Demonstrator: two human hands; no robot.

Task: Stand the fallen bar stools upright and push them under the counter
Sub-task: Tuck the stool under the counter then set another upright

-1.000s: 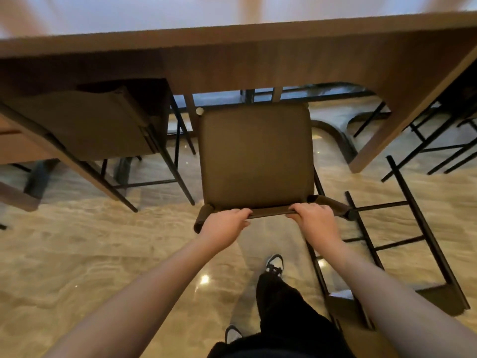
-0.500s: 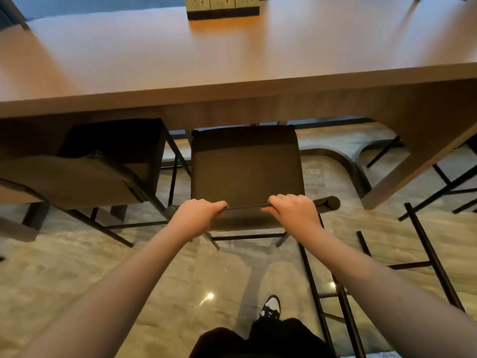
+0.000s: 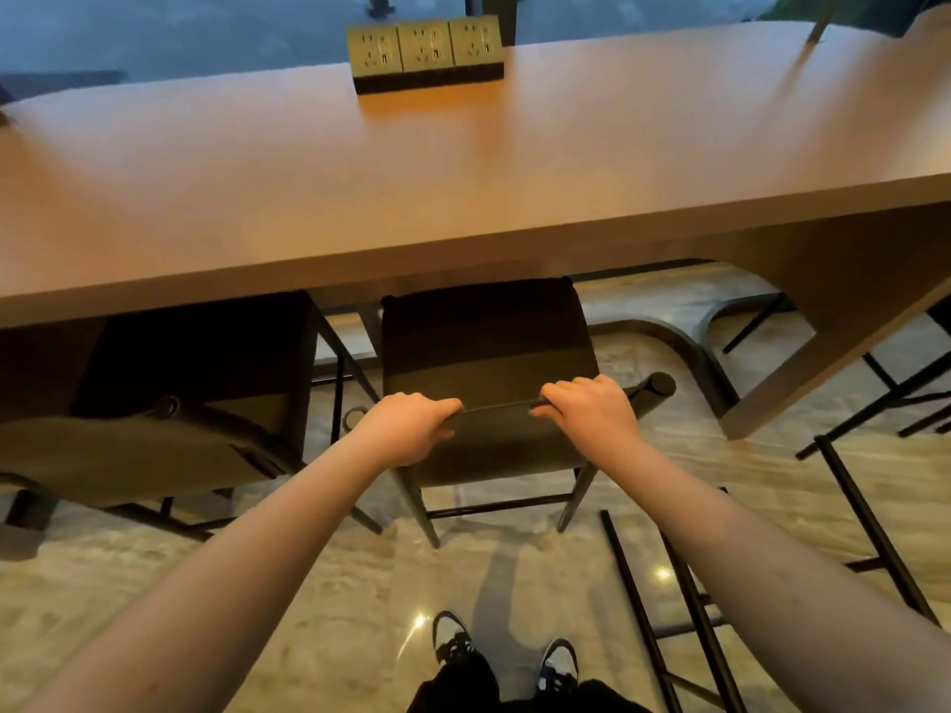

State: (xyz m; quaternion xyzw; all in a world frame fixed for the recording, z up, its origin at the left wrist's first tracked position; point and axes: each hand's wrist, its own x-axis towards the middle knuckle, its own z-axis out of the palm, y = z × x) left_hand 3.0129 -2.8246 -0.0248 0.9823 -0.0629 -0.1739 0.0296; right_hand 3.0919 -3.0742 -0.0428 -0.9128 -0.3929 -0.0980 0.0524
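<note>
Shoes (image 3: 504, 656) come first, closest to you: your two feet stand on the shiny floor (image 3: 309, 599), just behind the stool you hold. A little to the right of your feet, black metal legs of a fallen stool (image 3: 684, 604) lie flat on the floor.

Next is the middle stool (image 3: 489, 362). It stands up straight on its thin dark legs. Your left hand (image 3: 406, 429) is closed tight around the left part of its low back bar. Your right hand (image 3: 592, 411) is closed tight around the right part of the same bar. Your fingers curl over the top of it. The round end of the bar sticks out just past your right hand.

Left of this stool stands another stool (image 3: 154, 403), near it but not touching. Its seat is partly under the counter too.

The front of the middle stool's seat sits in the dark under the edge of the counter (image 3: 463, 187). The back part with your hands is out in the open.

Right of the middle stool, the counter's wooden side panel slants down to the floor. More black stool legs show past it.

Far back on the counter top sits a block of power sockets (image 3: 424, 51), a little left of the middle stool's line.
</note>
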